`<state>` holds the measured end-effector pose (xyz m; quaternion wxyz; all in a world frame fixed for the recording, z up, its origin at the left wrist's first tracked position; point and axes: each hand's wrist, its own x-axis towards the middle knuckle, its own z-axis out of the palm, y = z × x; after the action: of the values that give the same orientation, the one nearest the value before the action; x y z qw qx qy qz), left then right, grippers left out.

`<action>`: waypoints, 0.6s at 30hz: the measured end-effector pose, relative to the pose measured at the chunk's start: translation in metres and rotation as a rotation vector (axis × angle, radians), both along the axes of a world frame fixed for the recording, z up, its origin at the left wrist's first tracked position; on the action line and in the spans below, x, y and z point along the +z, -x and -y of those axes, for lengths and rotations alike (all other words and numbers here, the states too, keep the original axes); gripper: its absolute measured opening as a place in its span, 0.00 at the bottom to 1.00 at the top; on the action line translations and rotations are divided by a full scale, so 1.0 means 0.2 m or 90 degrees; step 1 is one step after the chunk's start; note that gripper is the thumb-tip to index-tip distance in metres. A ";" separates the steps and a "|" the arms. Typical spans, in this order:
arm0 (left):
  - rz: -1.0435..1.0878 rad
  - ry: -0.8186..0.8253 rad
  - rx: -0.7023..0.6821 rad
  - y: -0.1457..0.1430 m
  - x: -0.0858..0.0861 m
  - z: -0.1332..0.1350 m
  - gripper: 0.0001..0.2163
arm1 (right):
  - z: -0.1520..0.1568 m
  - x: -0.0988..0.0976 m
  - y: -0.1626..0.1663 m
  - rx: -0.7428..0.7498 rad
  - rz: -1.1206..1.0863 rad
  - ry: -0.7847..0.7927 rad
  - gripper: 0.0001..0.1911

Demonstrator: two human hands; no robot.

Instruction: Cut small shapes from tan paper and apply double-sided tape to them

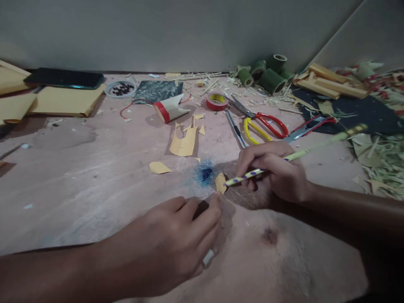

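My right hand (274,170) is closed round a yellow-green pencil with purple dots (303,153). Its tip rests on a small tan paper piece (220,183) on the wooden board (94,176). My left hand (176,244) lies low in front, fingers curled, with a fingertip pressing down beside that paper piece. A ring shows on one finger. A blue stain (205,173) marks the board just left of the paper.
Larger tan paper offcuts (183,143), a paper cone with a red band (168,110), a red tape roll (216,101), red-and-yellow scissors (261,124) and a utility knife (235,129) lie behind. Green bamboo tubes (268,73) and shavings sit far right. A phone (65,78) rests on envelopes far left.
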<state>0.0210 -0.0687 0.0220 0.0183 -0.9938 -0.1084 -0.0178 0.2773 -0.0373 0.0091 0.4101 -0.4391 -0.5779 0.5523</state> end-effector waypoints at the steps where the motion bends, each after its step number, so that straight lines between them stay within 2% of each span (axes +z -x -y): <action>1: 0.001 0.005 -0.002 0.00 0.00 0.00 0.17 | 0.00 -0.01 0.00 -0.030 -0.020 -0.027 0.13; 4: 0.005 0.016 -0.004 0.00 -0.01 -0.01 0.18 | 0.02 -0.02 0.01 -0.063 0.024 -0.142 0.20; 7: 0.017 0.025 0.009 0.00 -0.02 -0.01 0.18 | 0.04 -0.04 0.00 0.034 0.116 -0.265 0.20; 9: 0.026 0.031 0.016 0.00 -0.02 -0.01 0.18 | 0.04 -0.04 0.00 0.078 0.091 -0.284 0.19; 11: 0.033 0.037 0.019 0.00 -0.01 -0.01 0.18 | 0.03 -0.03 -0.01 0.082 0.068 -0.286 0.21; 13: 0.041 0.042 0.020 0.00 -0.01 -0.02 0.17 | 0.02 -0.02 -0.01 0.082 0.102 -0.309 0.17; 16: 0.045 0.048 0.023 0.00 -0.01 -0.02 0.17 | 0.00 0.00 0.01 0.096 0.227 -0.379 0.05; 18: 0.045 0.052 0.025 0.00 -0.02 -0.02 0.18 | -0.01 0.00 0.02 0.088 0.300 -0.385 0.07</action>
<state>0.0218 -0.0644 0.0188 -0.0256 -0.9902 -0.1289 -0.0482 0.2732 -0.0362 0.0090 0.3392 -0.3730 -0.8212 0.2673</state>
